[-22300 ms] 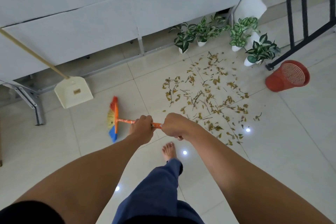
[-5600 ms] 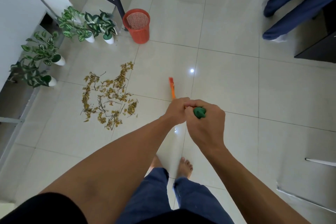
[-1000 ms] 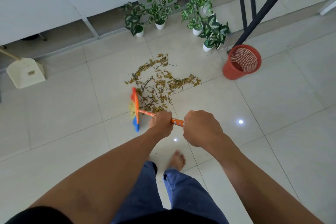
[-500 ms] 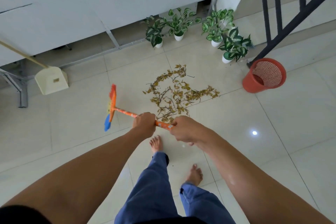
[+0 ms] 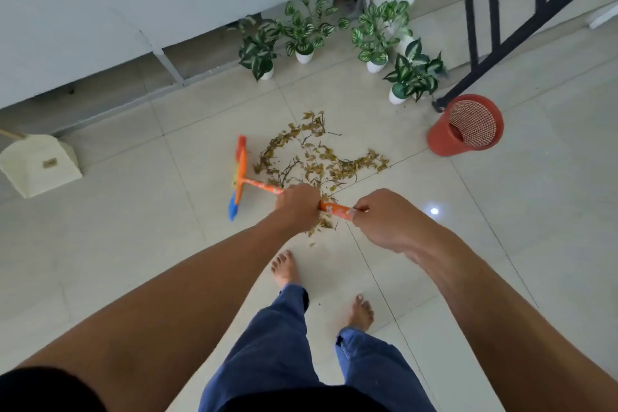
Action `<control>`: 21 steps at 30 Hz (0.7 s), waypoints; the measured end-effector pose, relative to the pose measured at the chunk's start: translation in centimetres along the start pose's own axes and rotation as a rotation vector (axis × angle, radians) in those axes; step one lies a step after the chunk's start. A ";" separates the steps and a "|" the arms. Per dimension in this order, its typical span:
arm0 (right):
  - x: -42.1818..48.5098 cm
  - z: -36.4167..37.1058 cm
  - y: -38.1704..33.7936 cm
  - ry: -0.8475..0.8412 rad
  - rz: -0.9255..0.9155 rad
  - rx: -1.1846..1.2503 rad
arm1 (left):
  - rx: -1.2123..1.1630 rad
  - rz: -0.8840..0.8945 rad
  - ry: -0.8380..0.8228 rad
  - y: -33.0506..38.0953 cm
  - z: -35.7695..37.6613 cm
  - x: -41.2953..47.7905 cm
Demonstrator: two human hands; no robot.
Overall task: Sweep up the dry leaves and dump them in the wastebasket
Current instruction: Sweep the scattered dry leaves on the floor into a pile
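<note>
i'm seeing a cream dustpan (image 5: 40, 165) sitting far left. my left hand (image 5: 296, 207) and right hand (image 5: 384, 216) are both gripping the orange broom (image 5: 241, 174), its head touching the dry leaves (image 5: 317, 160); the red wastebasket (image 5: 465, 125) is standing far right.

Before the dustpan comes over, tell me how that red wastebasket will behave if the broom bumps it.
The red wastebasket looks like thin mesh plastic, so probably light and easily shoved. It already appears tipped, so it may roll on the smooth tiled floor.

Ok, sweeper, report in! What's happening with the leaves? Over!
Both hands, left and right, gripping broom. Leaves piled on floor, none binned. Wastebasket upright, path clear. Dustpan untouched.
</note>
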State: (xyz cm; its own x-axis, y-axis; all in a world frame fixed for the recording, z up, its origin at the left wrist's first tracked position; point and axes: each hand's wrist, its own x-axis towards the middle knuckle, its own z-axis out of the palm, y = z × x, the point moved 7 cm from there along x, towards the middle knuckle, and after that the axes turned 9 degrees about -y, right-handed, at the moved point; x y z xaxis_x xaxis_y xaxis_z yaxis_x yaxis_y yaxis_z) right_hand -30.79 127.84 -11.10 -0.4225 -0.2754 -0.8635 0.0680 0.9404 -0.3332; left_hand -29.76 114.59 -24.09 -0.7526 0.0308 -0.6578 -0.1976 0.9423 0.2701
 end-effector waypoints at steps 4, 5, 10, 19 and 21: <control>3.3 2.1 -4.4 -0.041 -0.037 0.050 | 0.123 -0.078 -0.023 -5.8 -2.2 0.0; 4.5 3.0 -5.5 -0.048 -0.041 0.047 | 0.144 -0.102 -0.038 -7.4 -2.4 0.1; 7.5 5.2 -7.2 -0.022 0.015 0.078 | 0.197 -0.088 -0.106 -10.2 -2.1 1.8; 0.0 -0.9 -1.9 0.040 0.026 0.173 | 0.175 0.183 -0.095 0.0 -2.5 2.9; 0.0 -1.3 -2.6 -0.022 0.035 0.124 | 0.192 0.169 -0.089 -0.6 -3.4 2.9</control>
State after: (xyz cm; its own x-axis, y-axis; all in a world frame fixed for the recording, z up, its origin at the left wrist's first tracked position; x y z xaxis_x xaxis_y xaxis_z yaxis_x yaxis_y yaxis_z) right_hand -32.14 125.71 -9.70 -0.3978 -0.2488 -0.8831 0.1940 0.9180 -0.3460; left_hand -33.97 113.03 -23.77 -0.7049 0.2142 -0.6762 0.0553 0.9670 0.2486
